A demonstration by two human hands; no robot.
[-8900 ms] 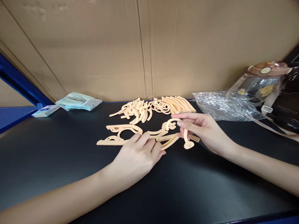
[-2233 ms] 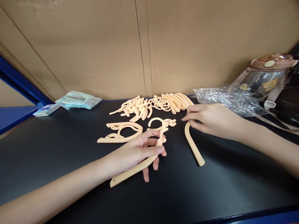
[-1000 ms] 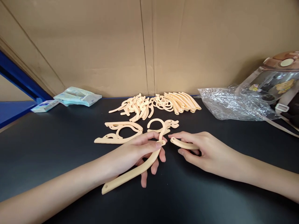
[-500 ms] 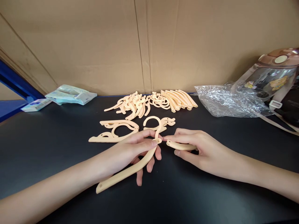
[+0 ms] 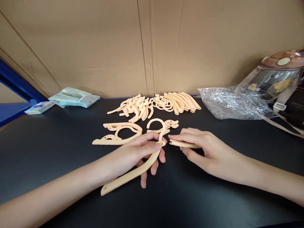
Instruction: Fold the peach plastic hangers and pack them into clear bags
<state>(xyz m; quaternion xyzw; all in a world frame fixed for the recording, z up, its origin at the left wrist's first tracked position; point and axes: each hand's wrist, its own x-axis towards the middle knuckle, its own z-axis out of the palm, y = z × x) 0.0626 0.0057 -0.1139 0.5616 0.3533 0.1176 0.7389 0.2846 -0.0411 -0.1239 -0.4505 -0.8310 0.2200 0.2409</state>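
Observation:
My left hand (image 5: 142,148) pinches a beige hanger arm (image 5: 130,174) and a hook (image 5: 162,126) where the two meet, thumb on top. The arm slants down toward me and the hook curls up and away. My right hand (image 5: 201,145) grips a second hanger arm (image 5: 182,144), its grooved end pointing left, a small gap from the hook's base. Just beyond my left hand lies a folded hanger (image 5: 122,125) with its hook between the arms. Small curved hanger pieces (image 5: 172,124) rest behind the hook.
Farther back on the black table (image 5: 190,196) are a heap of small hanger pieces (image 5: 137,106), hooks (image 5: 162,102) and stacked arms (image 5: 182,102). Tissue packs (image 5: 73,96) lie at the left. A clear plastic bag (image 5: 232,103) and a strapped bottle (image 5: 275,79) stand at the right, against cardboard (image 5: 95,47).
The hanger arm in my right hand has turned so its grooved edge shows, and my right fingers have shifted on it. My left hand keeps its hold, barely moved.

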